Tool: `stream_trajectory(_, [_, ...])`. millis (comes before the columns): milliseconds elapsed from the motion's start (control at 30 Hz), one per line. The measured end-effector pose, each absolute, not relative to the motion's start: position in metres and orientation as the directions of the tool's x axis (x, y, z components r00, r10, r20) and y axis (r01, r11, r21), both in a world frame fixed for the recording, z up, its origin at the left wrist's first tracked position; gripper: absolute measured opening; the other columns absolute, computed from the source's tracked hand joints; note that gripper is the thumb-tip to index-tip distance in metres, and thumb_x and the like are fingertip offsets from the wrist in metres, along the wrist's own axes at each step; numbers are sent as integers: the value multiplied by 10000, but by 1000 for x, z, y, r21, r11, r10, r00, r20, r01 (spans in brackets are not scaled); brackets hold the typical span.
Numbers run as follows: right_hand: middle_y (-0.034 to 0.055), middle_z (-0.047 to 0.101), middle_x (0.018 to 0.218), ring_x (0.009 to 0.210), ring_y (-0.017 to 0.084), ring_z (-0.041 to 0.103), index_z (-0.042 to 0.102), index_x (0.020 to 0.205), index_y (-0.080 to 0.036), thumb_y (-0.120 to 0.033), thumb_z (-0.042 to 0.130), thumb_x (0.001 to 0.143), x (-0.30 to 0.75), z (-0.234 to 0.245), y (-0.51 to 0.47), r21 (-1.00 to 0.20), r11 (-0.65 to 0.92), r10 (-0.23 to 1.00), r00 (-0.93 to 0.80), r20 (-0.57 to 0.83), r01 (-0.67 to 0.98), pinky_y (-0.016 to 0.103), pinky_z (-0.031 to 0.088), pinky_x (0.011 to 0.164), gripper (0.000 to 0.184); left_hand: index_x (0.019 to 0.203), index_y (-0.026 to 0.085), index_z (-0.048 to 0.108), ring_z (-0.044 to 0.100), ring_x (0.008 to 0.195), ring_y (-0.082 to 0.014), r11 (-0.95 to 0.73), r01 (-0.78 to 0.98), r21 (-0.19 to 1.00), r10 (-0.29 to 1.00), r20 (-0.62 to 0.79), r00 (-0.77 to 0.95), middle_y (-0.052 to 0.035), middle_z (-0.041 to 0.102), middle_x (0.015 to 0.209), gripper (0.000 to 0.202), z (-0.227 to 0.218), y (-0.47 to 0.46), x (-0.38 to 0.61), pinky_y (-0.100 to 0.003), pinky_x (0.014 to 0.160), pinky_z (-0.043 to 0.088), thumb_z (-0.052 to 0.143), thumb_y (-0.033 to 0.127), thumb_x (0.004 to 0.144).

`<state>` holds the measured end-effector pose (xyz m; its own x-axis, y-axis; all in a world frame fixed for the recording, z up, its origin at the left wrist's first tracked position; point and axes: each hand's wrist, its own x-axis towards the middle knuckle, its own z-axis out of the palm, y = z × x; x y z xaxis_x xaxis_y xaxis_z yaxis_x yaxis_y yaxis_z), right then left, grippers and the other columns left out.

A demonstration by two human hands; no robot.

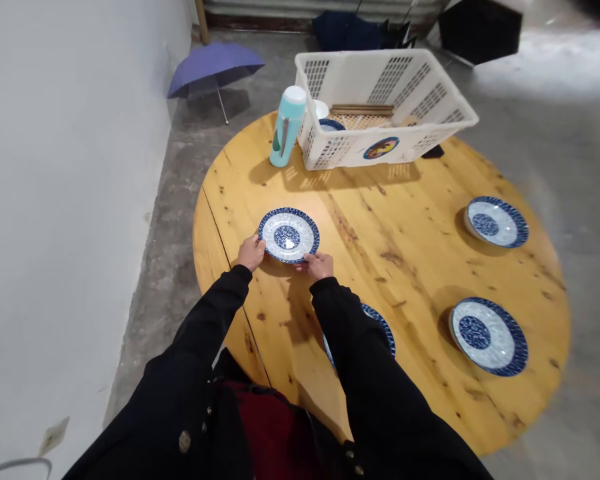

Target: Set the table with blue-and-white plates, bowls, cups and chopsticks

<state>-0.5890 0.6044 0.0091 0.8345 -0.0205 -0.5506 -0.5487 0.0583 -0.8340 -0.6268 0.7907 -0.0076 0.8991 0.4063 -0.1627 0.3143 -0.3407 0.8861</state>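
Observation:
A blue-and-white patterned plate (289,235) sits on the round wooden table (410,267) near its left side. My left hand (251,253) grips the plate's left rim and my right hand (319,266) grips its near right rim, fingers closed on the edge. Both arms are in black sleeves. A second plate (386,330) lies partly hidden under my right forearm.
Two more patterned plates (497,221) (489,335) lie on the table's right side. A white plastic basket (380,107) with dishes and chopsticks stands at the far edge, next to a teal bottle (287,127). A purple umbrella (214,67) lies on the concrete floor by the white wall.

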Motion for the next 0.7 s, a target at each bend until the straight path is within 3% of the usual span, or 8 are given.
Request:
stream_trajectory(333, [14,635,470,495,218,683,565,676,-181,-125,614,716,-585,-10,630,-835,14,-66,833,-549,-549,280,575,440,84,774,180,634,622,798,-223,-428,353,832,348,-209,914,-64,655,749,191,-16,821,-611,-315,778,468,511,279,882])
stream_trajectory(500, [8,626,467,451,201,653,543,687,-191,-137,608,733,-586,-12,631,-839,-22,-46,839,-542,-543,270,550,416,96,777,190,612,598,779,-225,-555,348,756,323,-190,927,-70,643,758,196,-9,826,-609,-307,739,411,478,272,893])
stream_trajectory(700, [1,627,483,468,198,658,540,694,-195,-162,606,749,-585,-12,630,-840,-72,-30,843,-537,-537,261,535,423,92,710,199,542,523,699,-192,-536,342,772,344,-171,923,-36,572,695,194,-8,827,-610,-293,683,362,474,269,878])
